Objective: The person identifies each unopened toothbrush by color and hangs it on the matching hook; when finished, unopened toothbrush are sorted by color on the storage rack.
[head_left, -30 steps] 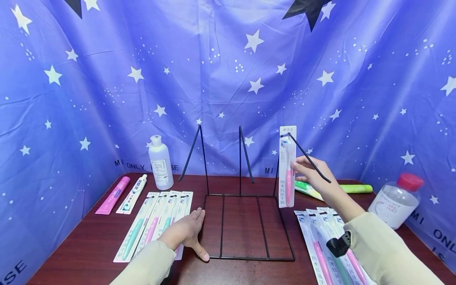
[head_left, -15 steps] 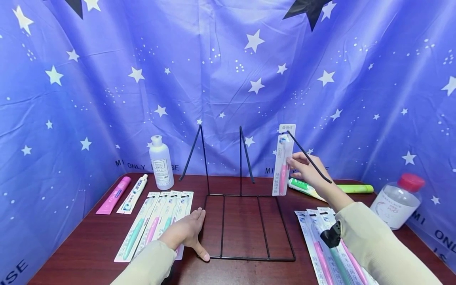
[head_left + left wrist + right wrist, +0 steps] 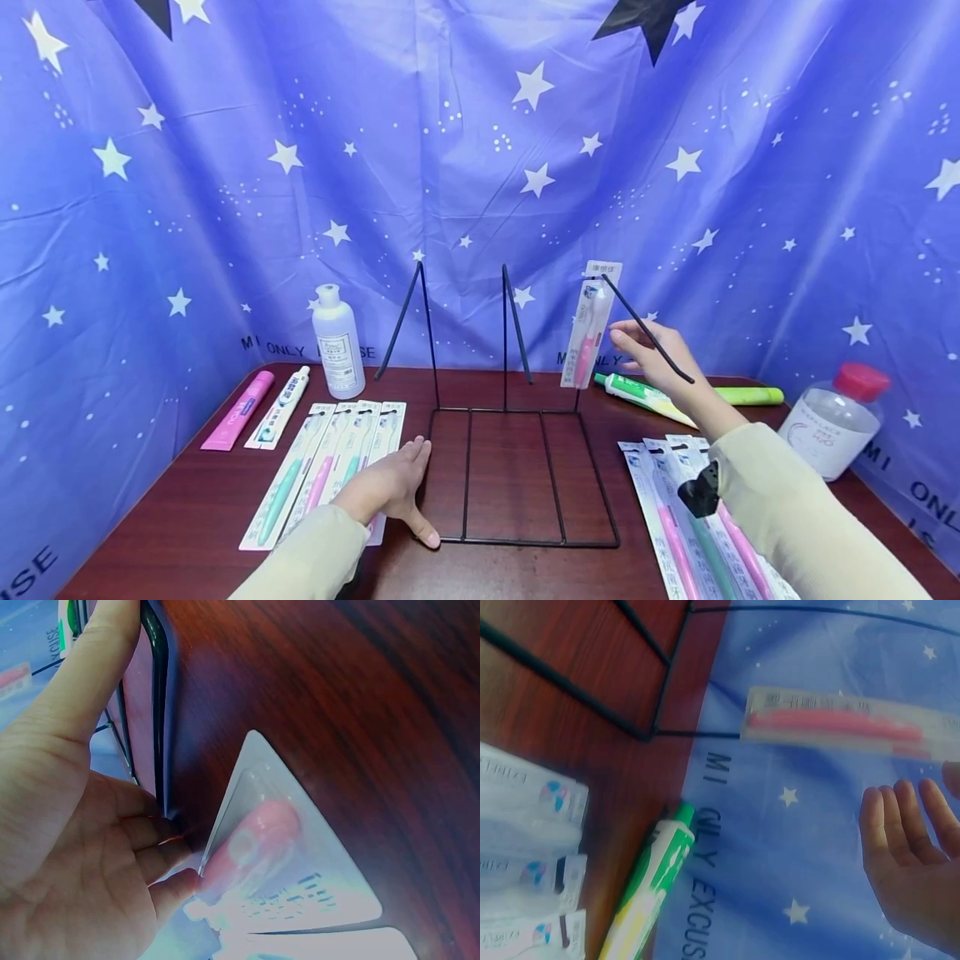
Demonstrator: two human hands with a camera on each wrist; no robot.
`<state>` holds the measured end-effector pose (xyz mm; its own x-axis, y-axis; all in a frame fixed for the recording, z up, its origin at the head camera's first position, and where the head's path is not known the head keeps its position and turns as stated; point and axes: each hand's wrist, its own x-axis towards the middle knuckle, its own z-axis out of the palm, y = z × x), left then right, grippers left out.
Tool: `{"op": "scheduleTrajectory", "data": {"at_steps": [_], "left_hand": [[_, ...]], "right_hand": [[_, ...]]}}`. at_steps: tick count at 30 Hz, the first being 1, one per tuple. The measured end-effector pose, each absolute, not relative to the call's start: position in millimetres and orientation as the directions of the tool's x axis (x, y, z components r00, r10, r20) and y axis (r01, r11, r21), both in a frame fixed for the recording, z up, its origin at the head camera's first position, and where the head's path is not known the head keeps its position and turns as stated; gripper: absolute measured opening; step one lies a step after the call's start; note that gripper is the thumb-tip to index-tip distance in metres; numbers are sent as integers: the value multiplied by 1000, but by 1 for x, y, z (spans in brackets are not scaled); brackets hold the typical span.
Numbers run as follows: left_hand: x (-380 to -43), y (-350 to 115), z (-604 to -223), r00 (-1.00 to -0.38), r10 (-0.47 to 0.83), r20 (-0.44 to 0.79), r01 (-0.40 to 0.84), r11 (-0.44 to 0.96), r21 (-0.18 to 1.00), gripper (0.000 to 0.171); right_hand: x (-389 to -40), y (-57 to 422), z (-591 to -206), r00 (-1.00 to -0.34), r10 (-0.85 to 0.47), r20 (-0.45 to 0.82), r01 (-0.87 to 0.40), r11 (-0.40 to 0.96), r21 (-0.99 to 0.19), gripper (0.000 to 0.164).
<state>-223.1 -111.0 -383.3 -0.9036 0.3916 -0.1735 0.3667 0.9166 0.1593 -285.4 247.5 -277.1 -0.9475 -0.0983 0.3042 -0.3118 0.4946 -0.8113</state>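
A black wire rack (image 3: 467, 475) with three upright hooked arms stands mid-table. On its right hook hangs a packaged pink toothbrush (image 3: 585, 333), tilted with its lower end to the left. My right hand (image 3: 652, 362) is just right of that pack, fingers extended and a small gap between; the right wrist view also shows the hand (image 3: 915, 877) apart from the pack. My left hand (image 3: 390, 483) rests against the rack's left side, thumb at the front corner and fingers along the side wire. In the left wrist view a pink toothbrush's pack (image 3: 255, 840) lies beside its fingers.
Several packaged toothbrushes (image 3: 288, 492) lie left, and more packs (image 3: 671, 517) lie right, partly under my right sleeve. Pink (image 3: 240, 412) and white (image 3: 281, 408) tubes and a white bottle (image 3: 337, 342) stand or lie back left. A green-capped tube (image 3: 637, 393) and red-capped bottle (image 3: 832, 425) are right.
The hanging pack's lower end has swung left and up along the hook's side. My right hand has let go of it and drawn slightly away. The left hand has stayed put.
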Motion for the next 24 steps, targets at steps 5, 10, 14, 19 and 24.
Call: {"op": "scheduleTrajectory", "data": {"at_steps": [5, 10, 14, 19, 24], "left_hand": [[-223, -110, -382, -904, 391, -174, 366, 917, 160, 128], [-224, -110, -383, -901, 396, -175, 371, 915, 159, 128], [-224, -110, -384, -898, 405, -170, 379, 910, 165, 129], [-224, -110, -385, -897, 408, -168, 383, 909, 166, 129], [-224, -110, -385, -895, 412, -170, 387, 907, 164, 128]], "right_hand": [[-273, 270, -276, -939, -105, 326, -333, 503, -798, 48], [-255, 303, -278, -966, -100, 239, -254, 548, -797, 49], [-239, 328, -286, -981, -101, 165, -192, 600, -777, 54], [-226, 353, -303, -978, -100, 183, -208, 543, -814, 44], [-215, 377, -320, -987, -71, 141, -157, 545, -823, 43]]}}
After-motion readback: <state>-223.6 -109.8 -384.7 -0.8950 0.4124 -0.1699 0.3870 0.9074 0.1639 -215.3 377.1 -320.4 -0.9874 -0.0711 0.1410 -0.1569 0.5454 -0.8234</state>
